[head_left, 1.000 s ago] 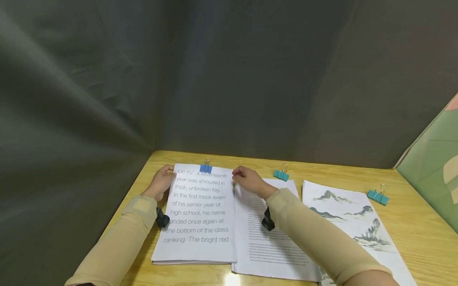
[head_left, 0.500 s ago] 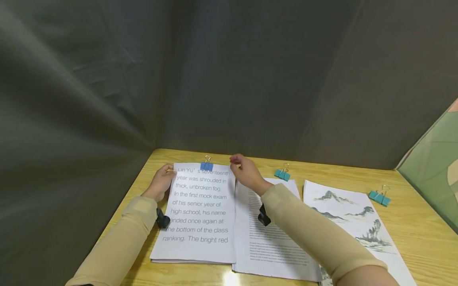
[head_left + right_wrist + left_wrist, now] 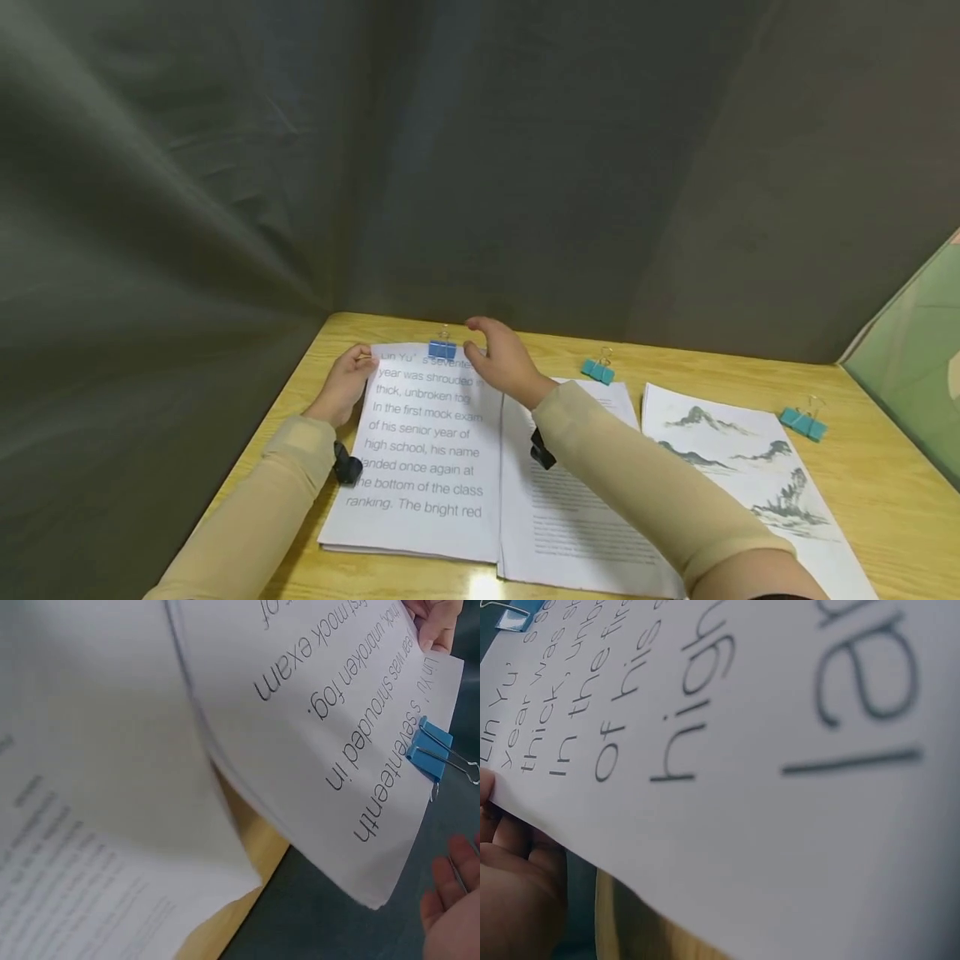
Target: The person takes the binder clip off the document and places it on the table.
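A stack of large-print pages lies at the left, its top end raised off the table. A blue binder clip sits on its top edge, wire handles pointing away. My left hand pinches the left edge near the top corner, thumb on the print, fingers underneath in the left wrist view. My right hand hovers by the top right corner, thumb and fingers spread toward the clip. In the right wrist view, a gap shows between the right hand and the blue clip.
A small-print stack adjoins on the right, with a teal binder clip at its top. Further right lies a stack with ink mountain pictures and another teal clip. A dark curtain hangs behind the wooden table.
My right hand has let go of the stack's right edge and moved up and left toward the blue clip, its fingers spreading. The left hand keeps its grip.
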Demonstrator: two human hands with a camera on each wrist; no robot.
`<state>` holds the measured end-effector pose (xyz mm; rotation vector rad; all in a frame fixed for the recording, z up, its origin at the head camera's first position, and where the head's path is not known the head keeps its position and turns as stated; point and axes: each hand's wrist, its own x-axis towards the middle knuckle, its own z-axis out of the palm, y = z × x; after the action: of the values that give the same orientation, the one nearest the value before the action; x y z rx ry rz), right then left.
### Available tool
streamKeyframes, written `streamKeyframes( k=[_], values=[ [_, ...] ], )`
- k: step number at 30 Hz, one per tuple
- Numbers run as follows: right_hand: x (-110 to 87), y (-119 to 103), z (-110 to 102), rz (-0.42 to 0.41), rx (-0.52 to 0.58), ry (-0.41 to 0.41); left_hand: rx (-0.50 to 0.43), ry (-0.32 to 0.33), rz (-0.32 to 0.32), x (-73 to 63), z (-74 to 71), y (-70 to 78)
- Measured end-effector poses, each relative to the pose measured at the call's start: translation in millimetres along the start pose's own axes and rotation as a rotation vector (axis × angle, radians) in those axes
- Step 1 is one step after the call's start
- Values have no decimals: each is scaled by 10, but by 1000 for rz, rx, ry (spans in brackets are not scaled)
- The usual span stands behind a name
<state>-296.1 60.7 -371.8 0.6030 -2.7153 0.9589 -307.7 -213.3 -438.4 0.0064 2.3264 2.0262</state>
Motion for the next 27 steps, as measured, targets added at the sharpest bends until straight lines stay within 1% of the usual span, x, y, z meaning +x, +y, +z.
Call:
streamKeyframes(
  k=[5,10,15,18,24,27],
  values=[
    [53,-74,2,11,-41,-66,-8,-25,39,-4,39,6],
    [85,-125,35,23,-77,-135,-26,-50,56,-45,64,8],
    [109,-134,31,47,-85,-152,-39,-61,66,-69,93,29],
    [130,-123,10,63,-51,-170,-42,-63,68,-66,111,34],
    [165,-98,-55,101,89,-214,-40,-59,68,-60,114,35],
    [178,-103,-83,125,133,-230,-42,-54,69,-58,110,34]
  ],
)
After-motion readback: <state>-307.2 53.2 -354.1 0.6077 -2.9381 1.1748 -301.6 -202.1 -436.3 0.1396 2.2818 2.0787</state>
